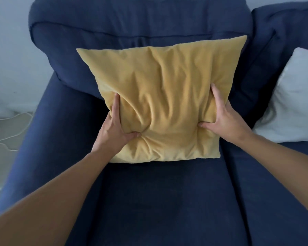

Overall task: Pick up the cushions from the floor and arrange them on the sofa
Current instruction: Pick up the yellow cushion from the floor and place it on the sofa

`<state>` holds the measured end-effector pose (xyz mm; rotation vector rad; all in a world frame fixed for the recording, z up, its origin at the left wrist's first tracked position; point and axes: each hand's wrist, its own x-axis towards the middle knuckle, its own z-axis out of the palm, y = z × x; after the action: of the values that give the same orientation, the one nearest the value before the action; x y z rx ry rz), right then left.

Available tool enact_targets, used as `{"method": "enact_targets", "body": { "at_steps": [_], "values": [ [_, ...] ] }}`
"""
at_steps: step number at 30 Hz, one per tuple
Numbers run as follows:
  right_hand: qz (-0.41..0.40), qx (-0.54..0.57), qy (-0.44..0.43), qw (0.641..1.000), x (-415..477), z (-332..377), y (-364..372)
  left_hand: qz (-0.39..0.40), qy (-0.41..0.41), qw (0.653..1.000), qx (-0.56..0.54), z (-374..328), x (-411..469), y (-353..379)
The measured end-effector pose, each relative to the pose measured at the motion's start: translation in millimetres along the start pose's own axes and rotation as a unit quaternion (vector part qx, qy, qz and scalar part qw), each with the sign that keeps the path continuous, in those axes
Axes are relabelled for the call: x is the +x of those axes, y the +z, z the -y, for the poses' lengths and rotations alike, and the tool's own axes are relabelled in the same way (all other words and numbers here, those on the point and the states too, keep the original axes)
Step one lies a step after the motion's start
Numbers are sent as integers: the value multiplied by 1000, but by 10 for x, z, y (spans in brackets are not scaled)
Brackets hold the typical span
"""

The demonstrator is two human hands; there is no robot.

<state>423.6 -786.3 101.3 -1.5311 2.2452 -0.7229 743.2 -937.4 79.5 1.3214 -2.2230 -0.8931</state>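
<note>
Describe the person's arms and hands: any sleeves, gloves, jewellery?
Both forearms are bare right to the frame edge, with no sleeves in view. The left hand and right hand are ungloved; no watch, bracelet or rings visible on the wrists or fingers.

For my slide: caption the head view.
Both hands, left and right, prop a yellow cushion against the blue sofa's backrest.

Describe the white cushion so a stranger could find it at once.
Start at the blue sofa. A yellow cushion leans on its backrest, gripped by the left hand and right hand. The white cushion lies on the next seat to the right, untouched, plain white and partly out of frame.
</note>
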Motion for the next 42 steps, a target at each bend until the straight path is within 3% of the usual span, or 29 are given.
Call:
{"method": "enact_targets", "body": {
  "at_steps": [6, 10, 12, 15, 18, 22, 27, 37, 38, 40, 42],
  "values": [
    [12, -11, -1, 1000, 110, -170, 262, 10, -40, 999, 6, 185, 91, 224],
    [45, 14, 48, 998, 39, -303, 278, 85, -101, 991, 5, 176, 76, 224],
    [50, 56, 47, 996, 28, -266, 203, 103, -78, 991, -19, 164, 77, 94],
    [-47, 146, 53, 987, 134, -110, 29, 15, -57, 997, -57, 55, 256, -145],
    [-144, 204, 172, 953, 478, 81, -199, -95, -159, 973, -135, -135, 629, -385],
    [-151, 279, 227, 921, 963, 243, -513, -165, -199, 940, -221, -323, 1189, -742],
    [-184, 230, 271, 916, 1224, 149, -758, -181, -198, 948, -171, -273, 1480, -951],
    [-228, 193, 353, 886, 1365, 65, -931, -293, -246, 906, -183, -327, 1635, -1094],
    [-244, 143, 347, 894, 1348, 55, -950, -305, -237, 906, -175, -333, 1637, -1130],
    [-255, -5, 257, 932, 1213, 129, -933, -308, -163, 937, -35, -352, 1538, -1141],
    [-215, -113, 65, 968, 969, 383, -740, -239, 23, 961, 139, -413, 1334, -965]
  ]
}}
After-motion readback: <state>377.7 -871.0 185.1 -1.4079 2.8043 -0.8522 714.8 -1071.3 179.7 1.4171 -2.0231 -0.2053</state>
